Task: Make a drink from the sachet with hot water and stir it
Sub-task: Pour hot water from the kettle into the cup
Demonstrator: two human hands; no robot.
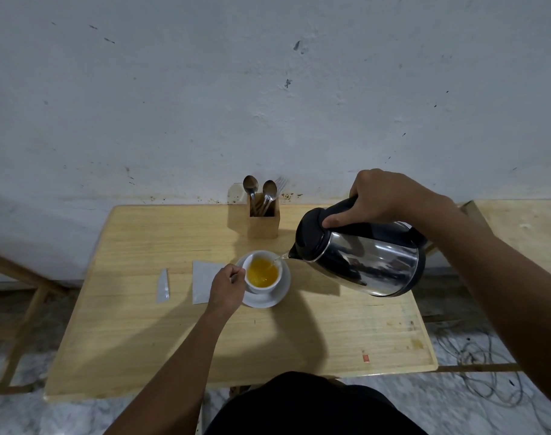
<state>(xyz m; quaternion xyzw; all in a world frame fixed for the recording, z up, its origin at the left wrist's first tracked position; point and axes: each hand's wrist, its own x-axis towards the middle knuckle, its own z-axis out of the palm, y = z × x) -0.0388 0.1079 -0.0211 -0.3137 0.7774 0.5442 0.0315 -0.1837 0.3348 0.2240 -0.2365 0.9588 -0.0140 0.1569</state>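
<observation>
1. The step in hand is the pour: the right hand (385, 196) is wrapped around the black handle of the steel kettle (362, 255), thumb pressed on the lid end, with the body tilted so the spout hangs just beside the cup's right rim
2. A thin stream runs from the spout into the white cup (263, 273), which stands on a saucer (283, 290) and already holds orange liquid reaching fairly high
3. To do this well, I judge the tilt should stay shallow so the stream stays thin and lands inside the rim; the level looks close enough to the top that the kettle should soon be righted
4. The left hand (227, 287) is closed on the cup's left side, fingers pinching what is probably its handle, though the handle itself is hidden; this steadies the cup but keeps the fingers near hot water, so a splash is the main risk
5. The opened sachet (203, 279) lies flat on the wooden table (330, 334), partly under the left hand, with its torn-off strip (163, 285) further left
6. Spoons (260, 189) for stirring stand in a wooden holder (263, 226) behind the cup, clear of both hands, near the wall
</observation>
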